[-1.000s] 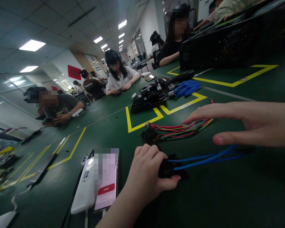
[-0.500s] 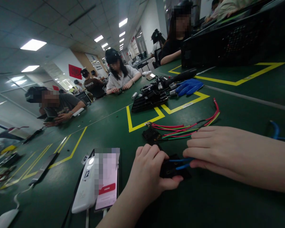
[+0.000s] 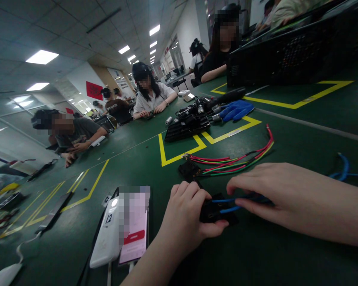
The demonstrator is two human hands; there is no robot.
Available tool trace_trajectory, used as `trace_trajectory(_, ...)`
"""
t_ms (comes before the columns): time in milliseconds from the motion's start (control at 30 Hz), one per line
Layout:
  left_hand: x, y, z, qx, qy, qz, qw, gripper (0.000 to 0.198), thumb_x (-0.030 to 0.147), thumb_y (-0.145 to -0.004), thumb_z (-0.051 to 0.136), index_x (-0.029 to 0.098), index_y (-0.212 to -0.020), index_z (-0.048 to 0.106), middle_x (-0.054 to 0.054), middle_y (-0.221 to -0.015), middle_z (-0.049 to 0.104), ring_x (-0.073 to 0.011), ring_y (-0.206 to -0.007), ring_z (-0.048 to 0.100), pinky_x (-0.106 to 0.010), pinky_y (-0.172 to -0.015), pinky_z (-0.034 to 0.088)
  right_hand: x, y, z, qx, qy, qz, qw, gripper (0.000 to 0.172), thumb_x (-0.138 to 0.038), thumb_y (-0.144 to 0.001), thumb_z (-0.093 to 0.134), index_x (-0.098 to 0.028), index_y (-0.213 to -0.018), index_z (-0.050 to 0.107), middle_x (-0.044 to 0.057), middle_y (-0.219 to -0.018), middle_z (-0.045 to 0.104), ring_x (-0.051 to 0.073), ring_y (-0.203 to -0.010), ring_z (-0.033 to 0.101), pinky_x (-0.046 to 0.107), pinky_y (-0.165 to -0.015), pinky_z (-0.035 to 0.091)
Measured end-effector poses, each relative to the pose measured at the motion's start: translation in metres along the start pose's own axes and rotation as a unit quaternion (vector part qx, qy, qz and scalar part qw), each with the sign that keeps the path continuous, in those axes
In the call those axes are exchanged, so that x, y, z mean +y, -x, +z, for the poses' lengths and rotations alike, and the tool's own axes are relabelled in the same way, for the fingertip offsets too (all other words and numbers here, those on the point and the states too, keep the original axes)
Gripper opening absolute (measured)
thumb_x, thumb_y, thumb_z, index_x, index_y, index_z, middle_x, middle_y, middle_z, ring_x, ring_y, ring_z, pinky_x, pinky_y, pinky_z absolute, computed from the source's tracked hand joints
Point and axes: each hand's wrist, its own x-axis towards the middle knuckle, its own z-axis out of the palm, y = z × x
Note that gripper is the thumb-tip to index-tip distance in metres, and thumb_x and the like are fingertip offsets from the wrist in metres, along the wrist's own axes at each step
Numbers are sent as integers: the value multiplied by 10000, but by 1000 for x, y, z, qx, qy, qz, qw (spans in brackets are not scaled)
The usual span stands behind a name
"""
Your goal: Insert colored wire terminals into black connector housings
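A black plastic block (image 3: 208, 210) lies low over the table, and my left hand (image 3: 186, 210) is closed around its left side, fingers over the top and thumb along the near edge. Two blue wires (image 3: 230, 209) run out of the block to the right. My right hand (image 3: 268, 198) has its thumb and forefinger curled close together at these wires, which pass beneath the palm. Its other fingers are mostly hidden. Just beyond the hands rests a second black block (image 3: 189, 169) with a bundle of red, green and yellow wires (image 3: 235, 165).
At left lie a white device marked 12 (image 3: 106, 230) and a lit phone (image 3: 136, 234). Black parts (image 3: 187, 129) and a blue glove (image 3: 237, 110) are farther back. A black case (image 3: 265, 63) stands at back right. Several people sit around the table.
My right hand has changed its grip: the stretched fingers are now bent, with the forefinger arched above the thumb and a gap showing the wires. My left hand holds still.
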Motion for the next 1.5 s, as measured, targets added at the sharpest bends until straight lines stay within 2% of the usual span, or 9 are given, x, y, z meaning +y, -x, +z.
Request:
trace_trajectory(133, 0, -1, -1, -5, 6, -3, 1000, 419, 416, -688, 908, 195, -934, 650, -29, -912, 641, -250, -859, 558, -377, -764, 408, 3, -4, 2, 9, 5, -35, 999, 94, -189, -863, 598, -246, -830, 666, 14, -813, 708, 227, -758, 688, 358, -684, 500)
trace_trajectory(300, 2, -1, -3, -12, 16, -8, 1000, 414, 402, -680, 921, 200, -915, 646, -22, -907, 653, -247, -853, 556, -379, -777, 400, 7, -6, 4, -31, -15, -32, 999, 202, -165, -922, 476, -231, -835, 647, 28, -817, 684, 207, -746, 658, 331, -649, 467)
trace_trajectory(433, 2, 0, -3, -14, 37, -12, 999, 414, 387, -678, 932, 211, -926, 651, -9, -912, 660, -242, -860, 552, -373, -784, 387, 12, -10, 0, -107, -101, 44, 988, 227, -276, -951, 442, -232, -847, 639, 24, -822, 678, 197, -733, 638, 325, -647, 461)
trace_trajectory(600, -1, -1, -4, -23, 54, -8, 998, 435, 421, -690, 932, 210, -973, 677, -10, -930, 670, -248, -882, 546, -379, -806, 373, 21, -20, -9, -243, -192, 151, 939, 313, -466, -916, 470, -232, -822, 656, 18, -760, 608, 199, -686, 572, 317, -596, 423)
trace_trajectory(700, -1, -3, -7, -41, 56, -10, 998, 449, 453, -706, 920, 219, -1015, 694, -18, -958, 681, -254, -901, 545, -388, -829, 374, 24, -24, -13, -295, -203, 173, 918, 341, -512, -886, 501, -223, -856, 678, 34, -803, 605, 216, -734, 572, 328, -626, 425)
trace_trajectory(833, 2, -3, -8, -51, 49, -15, 997, 457, 478, -729, 900, 229, -1060, 706, -27, -989, 680, -262, -930, 544, -402, -851, 375, 26, -28, -15, -330, -178, 169, 912, 303, -448, -896, 487, -224, -868, 689, 34, -801, 627, 222, -725, 580, 337, -633, 415)
trace_trajectory(1100, 7, 1, -5, -47, 32, -47, 997, 441, 516, -751, 870, 225, -1039, 707, -36, -964, 669, -272, -927, 549, -416, -848, 378, 10, -29, -15, -278, -24, 99, 955, 304, -318, -923, 404, -221, -889, 691, 65, -842, 693, 230, -723, 629, 349, -637, 416)
trace_trajectory(1367, 6, 2, -2, -38, 26, -41, 998, 441, 490, -751, 877, 206, -1035, 692, -40, -978, 670, -278, -935, 559, -432, -861, 379, -7, -40, -16, -272, 31, 85, 958, 258, -244, -919, 447, -220, -885, 702, 48, -815, 706, 203, -686, 625, 316, -600, 373)
trace_trajectory(1500, 6, 1, -4, -38, 18, -46, 998, 425, 493, -760, 868, 198, -1005, 685, -39, -975, 670, -271, -925, 567, -424, -848, 383, -8, -46, -11, -249, 34, 84, 964, 308, -418, -946, 501, -213, -833, 700, 37, -743, 687, 187, -620, 595, 304, -552, 327)
